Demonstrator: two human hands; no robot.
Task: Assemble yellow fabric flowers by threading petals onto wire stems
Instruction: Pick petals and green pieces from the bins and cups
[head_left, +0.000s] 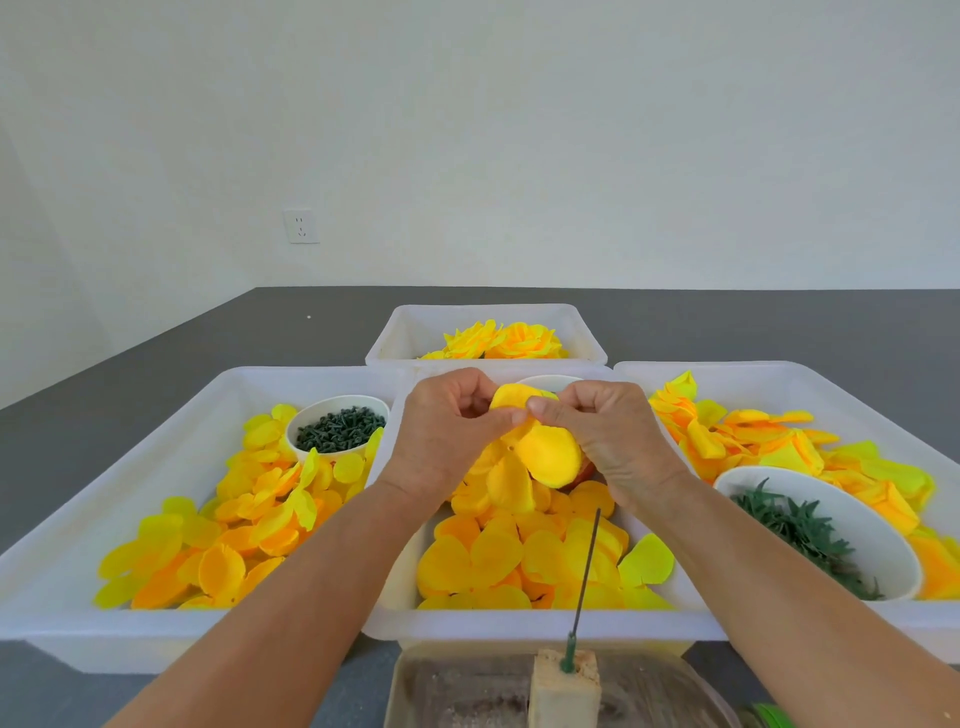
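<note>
Here, left hand (451, 431) and right hand (608, 434) fingertips pinched together on petals (540, 447) over the tray (519, 623), perhaps separating one for the upright wire (587, 571) nearby.

Four white plastic trays are sitting on the grey table: one at nine o'clock (67, 571), one in the centre (519, 623), one at three o'clock (779, 370), one at twelve o'clock (395, 338). Three white round bowls are showing: one holding dark green caps (337, 405) at ten o'clock, one holding green leafy pieces (883, 551) at four o'clock, one (550, 382) peeking behind the hands. Two finished yellow fabric flowers (501, 340) are lying at twelve o'clock. One thin dark wire stem (589, 561) is standing at six o'clock. Loose yellow fabric petals (218, 530) are too many for counting.
</note>
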